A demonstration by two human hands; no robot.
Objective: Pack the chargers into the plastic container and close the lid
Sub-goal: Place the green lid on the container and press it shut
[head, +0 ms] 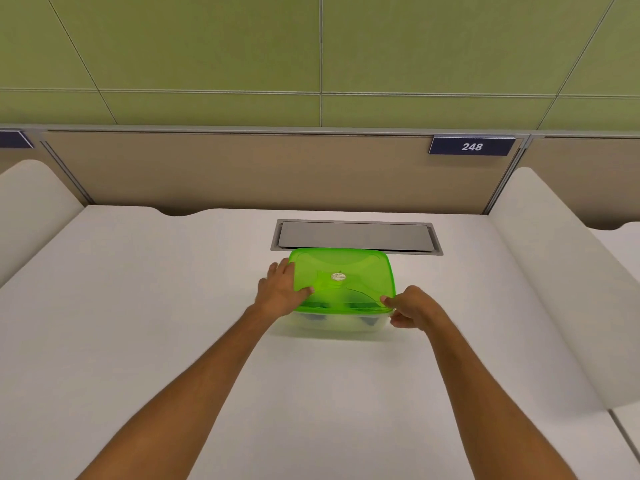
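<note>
A clear plastic container (337, 323) stands on the white desk (173, 323), topped by a translucent green lid (346, 268) with a small round sticker at its middle. Dark shapes, likely chargers (317, 317), show dimly through the container's front wall. My left hand (280, 289) grips the lid's left edge, thumb on top. My right hand (410, 308) pinches the lid's front right corner, thumb on top and fingers under the rim. The lid's front edge sits on the container's rim.
A grey metal cable hatch (355, 235) is set in the desk just behind the container. A beige partition (242, 171) with a number plate reading 248 (471, 146) closes the back. White curved dividers (554, 271) flank the desk on both sides.
</note>
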